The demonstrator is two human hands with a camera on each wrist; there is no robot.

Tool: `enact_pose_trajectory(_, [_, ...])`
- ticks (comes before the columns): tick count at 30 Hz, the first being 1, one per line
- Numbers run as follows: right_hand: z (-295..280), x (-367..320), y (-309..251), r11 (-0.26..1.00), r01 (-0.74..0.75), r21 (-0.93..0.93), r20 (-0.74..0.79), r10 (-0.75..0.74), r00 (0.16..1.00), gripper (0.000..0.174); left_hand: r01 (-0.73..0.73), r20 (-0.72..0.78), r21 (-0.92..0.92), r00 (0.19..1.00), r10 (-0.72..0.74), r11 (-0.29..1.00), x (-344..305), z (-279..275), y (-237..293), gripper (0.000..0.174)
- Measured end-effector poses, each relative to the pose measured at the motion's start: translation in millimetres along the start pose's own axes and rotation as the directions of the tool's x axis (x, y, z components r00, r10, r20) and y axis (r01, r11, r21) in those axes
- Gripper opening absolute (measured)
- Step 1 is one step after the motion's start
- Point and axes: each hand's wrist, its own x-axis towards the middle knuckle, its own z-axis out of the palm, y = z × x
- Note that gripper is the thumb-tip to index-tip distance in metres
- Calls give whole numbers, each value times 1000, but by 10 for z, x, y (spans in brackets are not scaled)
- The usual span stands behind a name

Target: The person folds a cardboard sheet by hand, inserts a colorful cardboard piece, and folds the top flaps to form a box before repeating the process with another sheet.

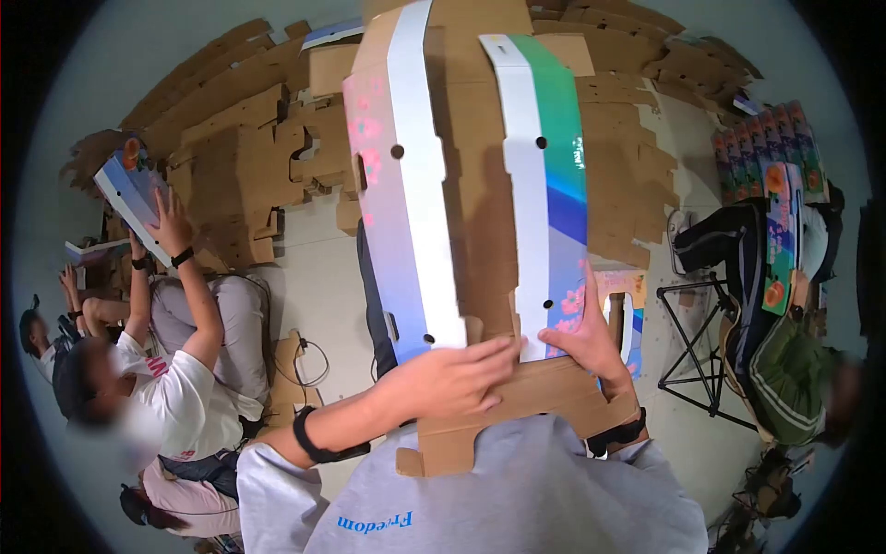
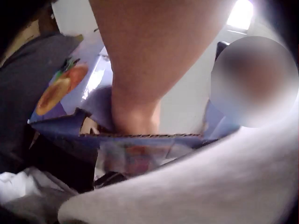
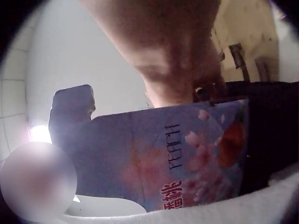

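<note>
A half-folded cardboard gift box [image 1: 480, 212] stands in front of me, brown inside, with white folded side strips and pink, blue and green print outside. My right hand [image 1: 591, 340] grips its right wall near the close end, thumb over the white strip and fingers behind the wall. My left hand [image 1: 452, 374] reaches across the near end, fingers extended toward the right strip's lower corner. A brown end flap [image 1: 526, 402] lies against my shirt. In the right wrist view, a printed flap [image 3: 154, 158] lettered PEACH hides the fingers. The left wrist view shows the box's fruit-printed panel [image 2: 70, 88].
Flattened cardboard sheets [image 1: 226, 175] cover the floor ahead. At left, a person [image 1: 175, 360] handles another printed box [image 1: 138, 203]. At right, a seated person [image 1: 784, 369] is beside a black folding stool frame [image 1: 697, 351], near stacked printed boxes [image 1: 766, 148]. A cable [image 1: 314, 360] lies on the floor.
</note>
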Motion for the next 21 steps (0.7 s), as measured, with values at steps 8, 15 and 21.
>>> enact_pose_trajectory(8, [-29, 67, 100, 995, 57, -84, -95, -65, 993, 103, -16, 63, -107, 998, 23, 994, 273, 277, -202, 25])
enact_pose_trajectory(15, [-228, -184, 535, 901, 269, -340, -106, -320, 941, 71, 289, -7, -172, 956, -294, 942, 401, 113, -261, 32])
enact_pose_trajectory(21, [-116, -751, 528, 843, 357, -402, -209, -464, 861, 53, 461, -59, -191, 876, -479, 867, 490, 135, -333, 38])
